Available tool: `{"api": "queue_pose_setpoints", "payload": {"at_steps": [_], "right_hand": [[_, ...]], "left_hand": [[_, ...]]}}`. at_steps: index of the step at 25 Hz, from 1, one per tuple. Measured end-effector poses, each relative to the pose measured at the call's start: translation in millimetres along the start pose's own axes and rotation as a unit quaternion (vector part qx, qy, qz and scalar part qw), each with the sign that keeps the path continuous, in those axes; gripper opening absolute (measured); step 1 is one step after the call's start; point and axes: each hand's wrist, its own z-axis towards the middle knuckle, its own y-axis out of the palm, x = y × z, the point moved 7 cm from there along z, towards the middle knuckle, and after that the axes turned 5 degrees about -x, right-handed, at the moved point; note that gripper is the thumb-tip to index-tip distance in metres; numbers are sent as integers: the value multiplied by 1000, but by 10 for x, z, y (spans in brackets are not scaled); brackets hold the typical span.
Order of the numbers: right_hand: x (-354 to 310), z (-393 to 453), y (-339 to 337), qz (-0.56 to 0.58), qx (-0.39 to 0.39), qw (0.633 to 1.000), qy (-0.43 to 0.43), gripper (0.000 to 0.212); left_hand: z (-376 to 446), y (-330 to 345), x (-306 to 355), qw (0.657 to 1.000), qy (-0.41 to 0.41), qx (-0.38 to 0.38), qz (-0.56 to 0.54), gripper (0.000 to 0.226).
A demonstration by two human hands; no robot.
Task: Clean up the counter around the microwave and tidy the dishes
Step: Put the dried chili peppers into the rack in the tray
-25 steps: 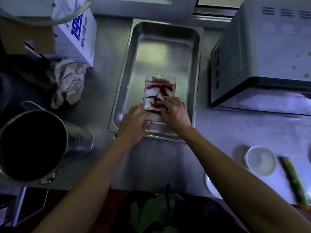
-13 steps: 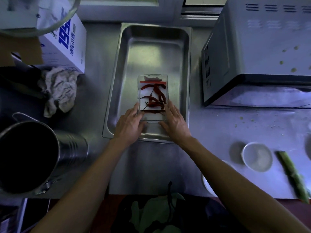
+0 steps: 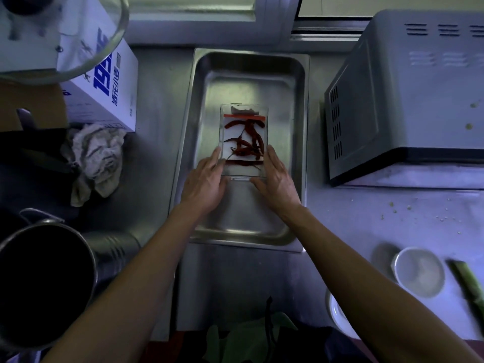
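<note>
A clear plastic box point(image 3: 245, 114) of dried red chilies point(image 3: 246, 142) lies flat in a steel tray point(image 3: 183, 142) at the centre of the counter. My left hand point(image 3: 205, 182) grips the box's near left corner, fingers along its side. At the near right corner, my right hand point(image 3: 277, 182) holds it the same way, thumb on the near edge. The microwave point(image 3: 419, 100) stands to the right of the tray, with green specks on its top.
A crumpled rag point(image 3: 97, 158) and a white carton point(image 3: 104, 87) lie left of the tray. A large steel pot point(image 3: 44, 279) stands at near left. Crumbs point(image 3: 392, 210), a small white bowl point(image 3: 419, 271), a green stalk point(image 3: 468, 281) and a plate edge point(image 3: 337, 318) are at right.
My right hand came off the chilies and moved to the box's right side. With both hands on it, the box has slid farther into the tray.
</note>
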Motion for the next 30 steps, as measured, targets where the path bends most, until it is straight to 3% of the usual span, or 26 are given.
{"api": "queue_pose_setpoints", "payload": {"at_steps": [6, 10, 15, 22, 30], "right_hand": [[-50, 613, -101, -17, 13, 1000, 7, 86], [-66, 1007, -122, 58, -7, 998, 32, 87], [-147, 1267, -157, 67, 28, 997, 23, 85], [-177, 1344, -186, 40, 20, 999, 21, 81], [-166, 730, -363, 20, -1, 998, 53, 51]], "left_hand": [[633, -198, -159, 999, -37, -13, -12, 52], [942, -383, -276, 998, -37, 18, 53, 43], [1179, -470, -401, 994, -27, 31, 103, 39], [1125, -569, -447, 992, -20, 66, 105, 40], [660, -527, -133, 998, 5, 33, 60, 46]]}}
